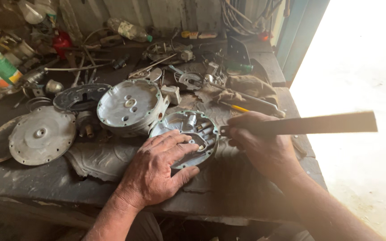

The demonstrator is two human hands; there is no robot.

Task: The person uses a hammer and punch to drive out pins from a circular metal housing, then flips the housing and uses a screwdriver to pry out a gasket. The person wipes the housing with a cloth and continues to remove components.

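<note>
Cluttered dark workbench (45, 178): left hand (157, 167) lies flat, unclenched, steadying the round grey metal housing (188, 134); right hand (260, 143) clenches a long flat metal blade (309, 125), seemingly mid-scraping; next stroke needs firm bracing.

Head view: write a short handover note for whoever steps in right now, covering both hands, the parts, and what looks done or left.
Left hand: flat on the round open housing, pinning it to the workbench.
Right hand: gripping a long flat metal bar, its tip at the housing's rim.
Parts: domed cover and flat disc lie apart to the left.
Done: housing is open.
Left: bar work at the rim; covers not refitted.
</note>
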